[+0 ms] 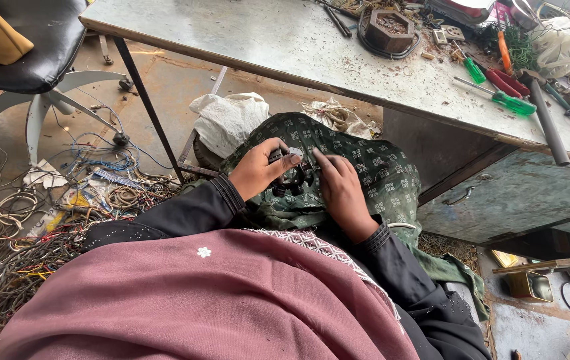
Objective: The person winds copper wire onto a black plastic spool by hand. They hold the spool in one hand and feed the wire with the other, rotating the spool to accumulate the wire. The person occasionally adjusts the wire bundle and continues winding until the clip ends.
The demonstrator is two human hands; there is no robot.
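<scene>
The left hand [258, 170] is closed around a small dark metal part [292, 179] resting on the green-patterned lap, while the right hand [342, 190] lies just beside it, its fingers pressing down on the part's right side.

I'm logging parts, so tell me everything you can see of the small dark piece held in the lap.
The small dark part looks like black metal or plastic with ring-shaped openings; details are too small to tell. It rests on green patterned cloth over the person's knee. The left hand grips its left side, and the right hand presses fingers on its right.
</scene>
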